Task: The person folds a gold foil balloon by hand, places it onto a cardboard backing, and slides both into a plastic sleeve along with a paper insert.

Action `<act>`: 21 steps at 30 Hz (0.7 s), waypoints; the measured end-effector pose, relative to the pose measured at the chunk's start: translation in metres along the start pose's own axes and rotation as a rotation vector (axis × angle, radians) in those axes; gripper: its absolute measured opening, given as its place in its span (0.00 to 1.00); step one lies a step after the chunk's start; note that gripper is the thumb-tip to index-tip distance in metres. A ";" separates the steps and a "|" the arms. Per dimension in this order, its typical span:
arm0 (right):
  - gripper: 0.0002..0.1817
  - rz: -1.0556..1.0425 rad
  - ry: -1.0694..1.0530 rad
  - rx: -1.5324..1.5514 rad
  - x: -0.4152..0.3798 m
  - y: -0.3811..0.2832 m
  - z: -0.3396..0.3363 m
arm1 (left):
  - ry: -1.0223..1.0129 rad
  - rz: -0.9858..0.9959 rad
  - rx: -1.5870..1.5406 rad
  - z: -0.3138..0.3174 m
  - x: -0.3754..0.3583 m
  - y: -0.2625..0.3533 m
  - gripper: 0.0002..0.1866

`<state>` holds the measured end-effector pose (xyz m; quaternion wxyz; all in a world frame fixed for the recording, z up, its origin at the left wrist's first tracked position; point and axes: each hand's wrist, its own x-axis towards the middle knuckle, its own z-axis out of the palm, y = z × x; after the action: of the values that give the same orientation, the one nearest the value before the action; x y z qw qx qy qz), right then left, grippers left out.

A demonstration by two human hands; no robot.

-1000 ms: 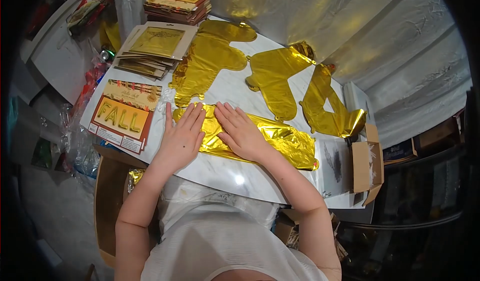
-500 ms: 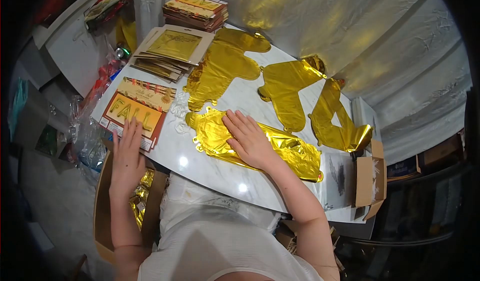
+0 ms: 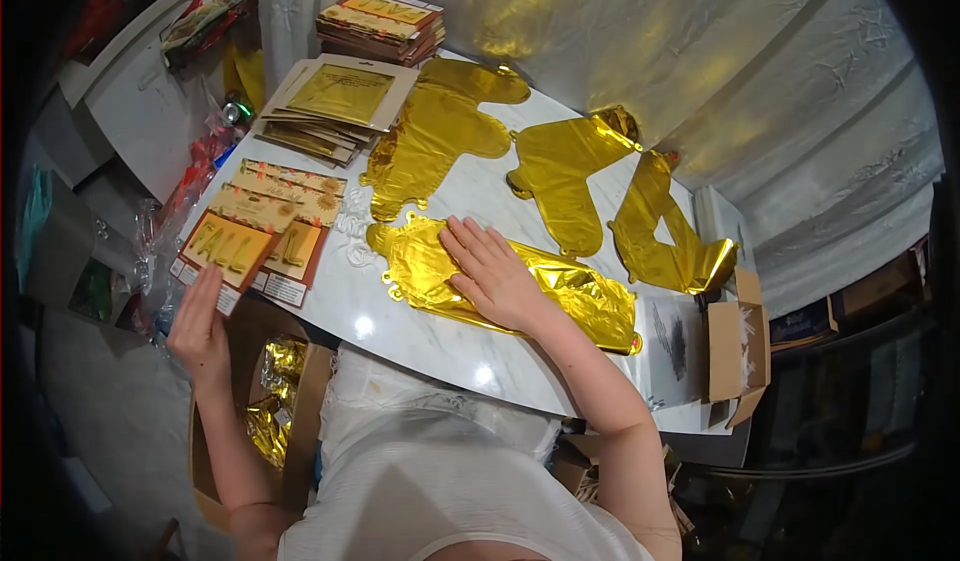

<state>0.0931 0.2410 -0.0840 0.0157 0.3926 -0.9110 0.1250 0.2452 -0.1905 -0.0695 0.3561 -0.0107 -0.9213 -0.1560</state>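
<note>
Three gold foil shapes [image 3: 560,176] lie on the counter [image 3: 475,189], upper centre to right. Mid-frame, the right hand [image 3: 497,276] rests flat, fingers straight, on a fourth foil piece [image 3: 585,306]; frame left, the left hand [image 3: 199,343] grips a FALL card [image 3: 230,246] by its lower edge.

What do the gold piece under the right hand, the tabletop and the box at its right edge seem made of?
Gold piece: probably metallised foil, shiny; crinkles, glints.
Tabletop: marble or lookalike, glossy; grey veins, reflections.
Box: likely cardboard, matte brown; folded flaps.
</note>
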 end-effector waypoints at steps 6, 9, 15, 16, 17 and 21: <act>0.37 0.014 -0.026 -0.053 0.000 -0.003 0.001 | 0.274 0.130 0.048 -0.009 0.010 0.019 0.18; 0.36 0.031 -0.031 -0.059 -0.001 -0.005 -0.007 | 0.353 0.246 0.038 -0.006 0.016 0.044 0.15; 0.34 0.164 0.184 0.256 -0.024 0.012 -0.057 | 0.104 0.597 -0.402 0.022 0.040 0.118 0.09; 0.33 0.208 0.260 0.312 -0.035 0.016 -0.067 | 0.035 0.678 -0.417 0.027 0.048 0.134 0.09; 0.33 0.222 0.270 0.311 -0.049 0.019 -0.077 | -0.033 0.759 -0.433 0.035 0.054 0.147 0.10; 0.27 0.458 0.464 0.420 -0.107 0.027 -0.096 | -0.152 0.922 -0.570 0.084 0.076 0.179 0.15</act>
<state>0.1406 0.3582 -0.0108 0.1122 0.1352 -0.9019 0.3946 0.1571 -0.0022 -0.0272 0.3030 -0.5209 -0.7654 -0.2260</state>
